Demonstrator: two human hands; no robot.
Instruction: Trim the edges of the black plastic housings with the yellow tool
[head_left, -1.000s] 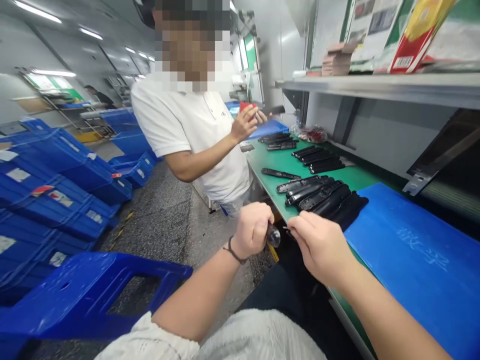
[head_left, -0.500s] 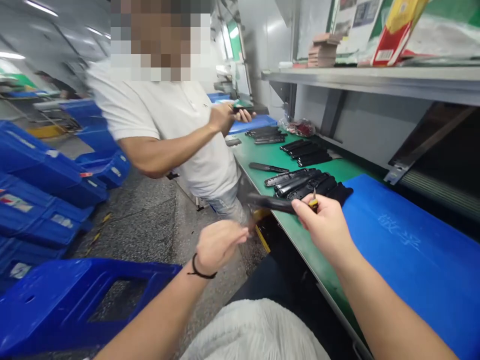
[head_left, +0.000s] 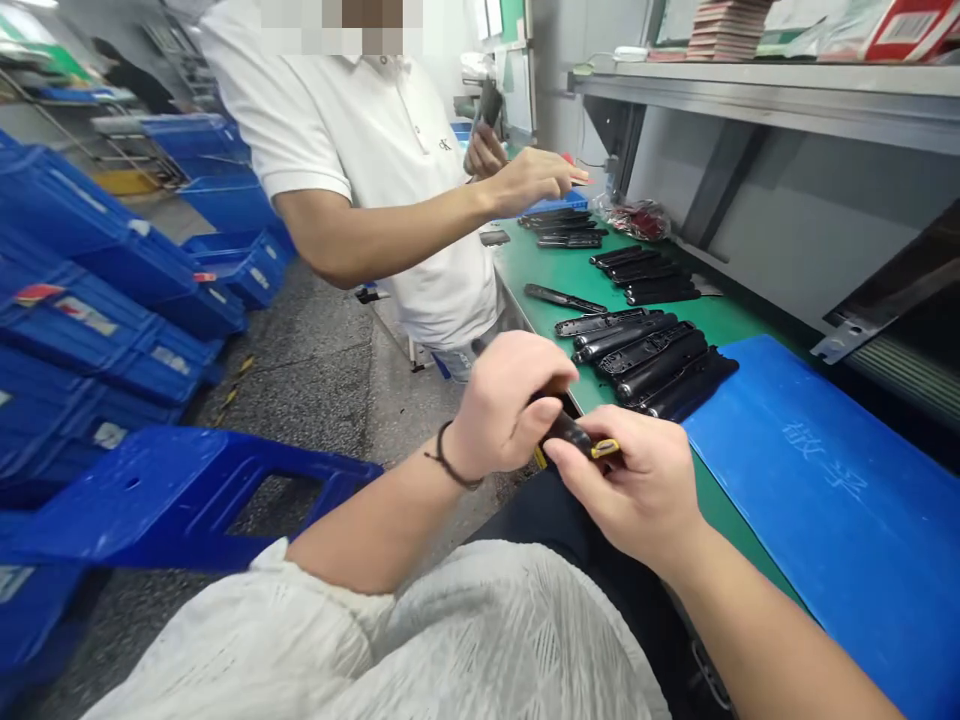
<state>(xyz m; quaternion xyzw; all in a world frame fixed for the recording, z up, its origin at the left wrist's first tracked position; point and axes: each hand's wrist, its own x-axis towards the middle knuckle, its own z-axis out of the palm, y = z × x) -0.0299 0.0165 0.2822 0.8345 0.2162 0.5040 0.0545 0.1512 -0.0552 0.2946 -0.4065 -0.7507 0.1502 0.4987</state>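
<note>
My left hand is wrapped around a long, dark black plastic part, covering most of its length. At the near end, my right hand pinches the same part between thumb and fingers. A small yellow tool pokes out of the right hand beside the part; its exact kind is hard to make out. Just beyond my hands, several similar black plastic parts lie side by side on the green bench top, some with the ribbed inside facing up.
A co-worker in a white shirt stands at the bench, reaching over it with a dark part in the other hand. A blue mat covers the bench at right, under a metal shelf. Blue crates and a blue stool stand left.
My left hand has come up and right, from apart to closing around the black part. The yellow tool has turned in my right hand. The co-worker has extended one arm over the bench.
</note>
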